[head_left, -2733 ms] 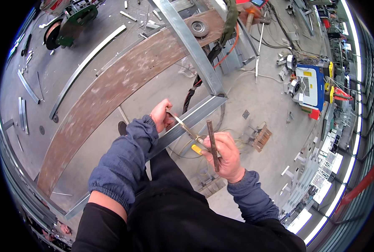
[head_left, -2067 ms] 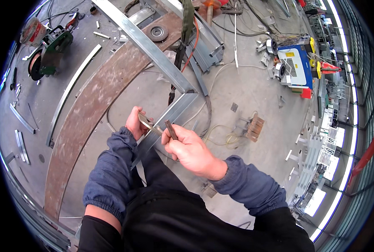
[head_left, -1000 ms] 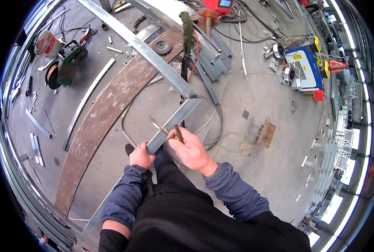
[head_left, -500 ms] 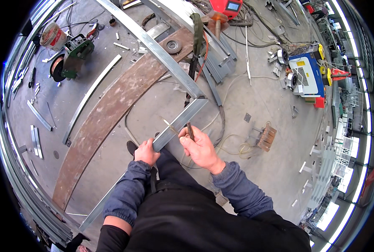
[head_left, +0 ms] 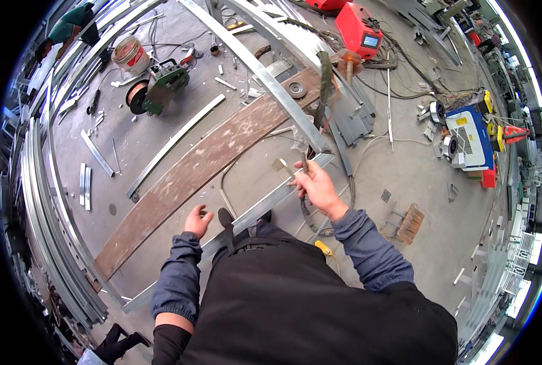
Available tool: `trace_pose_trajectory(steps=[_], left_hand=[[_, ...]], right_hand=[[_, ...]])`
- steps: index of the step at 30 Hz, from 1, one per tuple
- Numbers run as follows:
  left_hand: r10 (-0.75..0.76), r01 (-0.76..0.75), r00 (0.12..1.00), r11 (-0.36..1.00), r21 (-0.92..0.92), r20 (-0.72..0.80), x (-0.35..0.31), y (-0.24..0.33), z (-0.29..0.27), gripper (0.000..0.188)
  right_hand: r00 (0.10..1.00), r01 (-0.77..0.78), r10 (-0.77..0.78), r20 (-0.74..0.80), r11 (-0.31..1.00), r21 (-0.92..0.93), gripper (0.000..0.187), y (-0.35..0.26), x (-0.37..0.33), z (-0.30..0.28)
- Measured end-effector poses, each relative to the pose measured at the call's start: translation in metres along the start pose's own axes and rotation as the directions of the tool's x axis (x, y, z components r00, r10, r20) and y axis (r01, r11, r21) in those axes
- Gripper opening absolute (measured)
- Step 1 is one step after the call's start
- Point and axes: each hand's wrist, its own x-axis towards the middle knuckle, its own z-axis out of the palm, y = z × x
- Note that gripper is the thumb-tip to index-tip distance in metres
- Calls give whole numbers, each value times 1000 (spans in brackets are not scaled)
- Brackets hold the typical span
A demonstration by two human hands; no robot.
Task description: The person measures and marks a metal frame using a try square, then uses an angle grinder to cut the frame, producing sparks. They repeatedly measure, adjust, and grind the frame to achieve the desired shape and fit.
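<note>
A galvanized steel bar (head_left: 264, 204) runs diagonally in front of my body, its far end meeting a longer steel bar (head_left: 265, 82) at a corner. My right hand (head_left: 319, 190) is closed around a slim hand tool (head_left: 304, 163) near that corner. A dark stub rises above the fist; a pale, flat, blurred end (head_left: 279, 165) sticks out to the left. I cannot tell the tool's exact kind. To the left of the nearer bar, my left hand (head_left: 198, 221) hovers off the metal, fingers loosely bent and nothing visible in them.
A curved rusty plate (head_left: 180, 173) lies left of the frame. Beyond it stand a green wire feeder (head_left: 164, 85) and a bucket (head_left: 130, 56). A red machine (head_left: 359, 33) with cables is at the far side. Another person's legs (head_left: 116, 347) show at lower left.
My left hand has let go of the steel bar and moved off it to the left. My right hand has moved toward the far corner with the tool, and the view has shifted.
</note>
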Motion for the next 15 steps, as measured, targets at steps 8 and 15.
trace_pose_trajectory(steps=[8,15], left_hand=[[-414,253,817,883,-395,-402,-138,-157,-14,48],[-500,-30,619,756,-654,-606,-158,-120,-42,36]], right_hand=[[999,26,-26,-25,1000,-17,33,11,14,3],[999,45,-46,20,999,13,40,15,16,8]])
